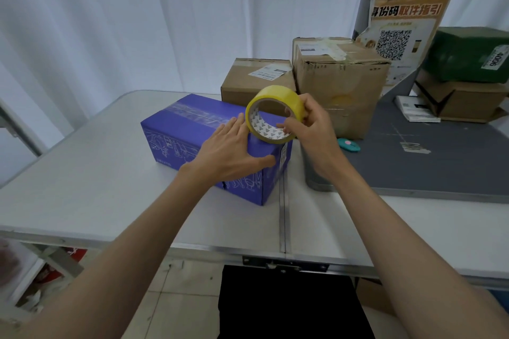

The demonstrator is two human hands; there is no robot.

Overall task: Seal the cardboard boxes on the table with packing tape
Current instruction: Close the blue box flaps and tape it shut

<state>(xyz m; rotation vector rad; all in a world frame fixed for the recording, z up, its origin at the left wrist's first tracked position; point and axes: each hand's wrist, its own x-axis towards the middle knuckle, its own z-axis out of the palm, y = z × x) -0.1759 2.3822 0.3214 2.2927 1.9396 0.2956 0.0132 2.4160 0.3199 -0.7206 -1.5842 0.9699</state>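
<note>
Head view shows us the blue box (192,143) lying near the middle of the worktop (82,187), its long side running toward the far edge, with a strip of clear tape already along its top. We see the left hand (231,151) laid flat on the near end of the box top, fingers straight, thumb hooked over the near corner, so that grip is released and only pressing. The right hand (308,124) holds the roll of yellow tape (272,113) upright on the near right corner of the box, fingers curled through the core and over the rim; that grip is grasping the roll. Just behind the blue box stand two brown boxes (256,82) (338,80) near the far edge, the right one taller and bearing labels. A small teal cutter (348,144) lies on the grey mat (440,159) at the right side of the worktop. At the far right corner we find a green parcel (471,55) stacked on a flat carton (465,102), beside a sign (399,27) with a square code.
</note>
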